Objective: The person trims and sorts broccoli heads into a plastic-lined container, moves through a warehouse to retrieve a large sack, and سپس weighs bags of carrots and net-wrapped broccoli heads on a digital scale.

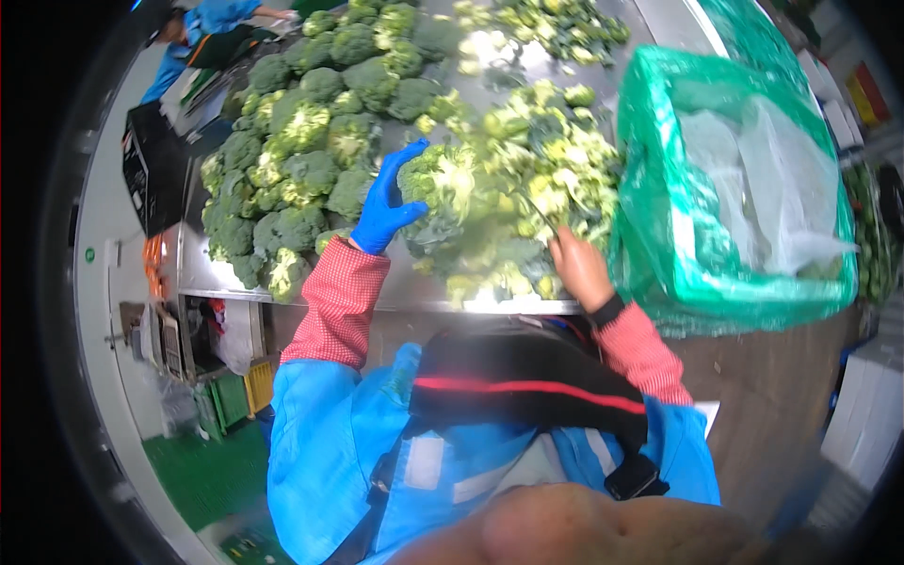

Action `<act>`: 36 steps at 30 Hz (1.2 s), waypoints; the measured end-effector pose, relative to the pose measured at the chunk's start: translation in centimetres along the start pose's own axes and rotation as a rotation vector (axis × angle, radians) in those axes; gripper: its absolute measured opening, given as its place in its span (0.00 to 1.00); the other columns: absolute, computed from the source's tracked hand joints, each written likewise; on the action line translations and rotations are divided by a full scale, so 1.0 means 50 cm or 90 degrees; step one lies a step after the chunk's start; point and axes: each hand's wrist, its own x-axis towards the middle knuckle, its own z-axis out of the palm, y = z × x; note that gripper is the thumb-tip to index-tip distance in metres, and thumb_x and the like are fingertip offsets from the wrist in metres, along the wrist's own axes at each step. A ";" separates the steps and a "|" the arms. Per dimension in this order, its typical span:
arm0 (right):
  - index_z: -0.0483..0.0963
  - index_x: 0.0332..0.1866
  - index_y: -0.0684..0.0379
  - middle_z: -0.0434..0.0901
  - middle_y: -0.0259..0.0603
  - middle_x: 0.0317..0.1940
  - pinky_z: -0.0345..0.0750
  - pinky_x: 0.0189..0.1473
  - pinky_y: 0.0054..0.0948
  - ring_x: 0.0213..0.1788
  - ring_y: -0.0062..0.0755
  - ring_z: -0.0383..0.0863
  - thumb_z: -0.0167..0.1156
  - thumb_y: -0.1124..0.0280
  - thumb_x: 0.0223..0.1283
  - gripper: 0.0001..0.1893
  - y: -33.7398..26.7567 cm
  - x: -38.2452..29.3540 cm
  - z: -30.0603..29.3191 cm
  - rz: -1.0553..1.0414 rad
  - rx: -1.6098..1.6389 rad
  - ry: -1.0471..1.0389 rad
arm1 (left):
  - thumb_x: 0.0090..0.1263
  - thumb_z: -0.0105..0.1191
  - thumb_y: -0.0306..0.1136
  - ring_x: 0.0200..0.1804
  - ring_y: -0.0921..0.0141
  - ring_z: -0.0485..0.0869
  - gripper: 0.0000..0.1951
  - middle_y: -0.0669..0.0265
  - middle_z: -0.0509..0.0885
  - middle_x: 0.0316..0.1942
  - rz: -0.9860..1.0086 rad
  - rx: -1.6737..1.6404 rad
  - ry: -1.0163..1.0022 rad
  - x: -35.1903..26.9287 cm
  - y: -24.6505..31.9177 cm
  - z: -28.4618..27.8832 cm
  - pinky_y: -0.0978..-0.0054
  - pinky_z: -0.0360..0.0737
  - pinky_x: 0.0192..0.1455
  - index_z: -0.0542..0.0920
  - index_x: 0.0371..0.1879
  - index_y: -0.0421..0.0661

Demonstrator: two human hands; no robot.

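Observation:
My left hand (pixel 387 201), in a blue glove, curves its thumb and fingers around the left side of a broccoli head (pixel 431 176). The head's pale cut stem side faces right. My bare right hand (pixel 580 265) grips a knife (pixel 540 212), whose thin dark blade points up and left over the trimmings; its handle is hidden in my fist. Broccoli heads (pixel 311 169) lie heaped to the left of my gloved hand. Pale green stem pieces and leaf trimmings (pixel 565 169) are piled beyond the knife. Blurring veils the area between my hands.
All this lies on a metal table (pixel 417 300), its front edge close to my body. At the right stands a container lined with green plastic (pixel 650 176), holding white translucent bags (pixel 791 183). A person in blue (pixel 212 28) works at the far left, by a black crate (pixel 152 169).

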 end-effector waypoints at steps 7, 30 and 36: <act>0.71 0.41 0.62 0.75 0.47 0.19 0.71 0.26 0.35 0.21 0.40 0.76 0.56 0.65 0.64 0.10 -0.084 0.004 -0.029 0.068 0.304 -0.067 | 0.63 0.56 0.37 0.47 0.69 0.81 0.25 0.62 0.79 0.51 -0.301 -0.369 0.249 0.041 -0.086 -0.266 0.72 0.80 0.50 0.72 0.59 0.43; 0.71 0.43 0.58 0.79 0.52 0.32 0.76 0.40 0.48 0.37 0.54 0.80 0.55 0.62 0.61 0.12 0.090 -0.186 -0.106 0.046 0.253 -0.141 | 0.47 0.72 0.46 0.71 0.56 0.61 0.51 0.57 0.59 0.72 0.489 0.404 -0.508 0.512 0.187 0.824 0.53 0.61 0.70 0.57 0.72 0.53; 0.71 0.47 0.59 0.77 0.51 0.37 0.77 0.47 0.43 0.43 0.49 0.80 0.55 0.63 0.60 0.14 0.155 -0.218 -0.079 -0.027 0.264 -0.039 | 0.51 0.65 0.37 0.63 0.52 0.72 0.45 0.57 0.65 0.67 0.467 0.652 -0.695 0.552 0.147 1.027 0.51 0.70 0.62 0.56 0.71 0.60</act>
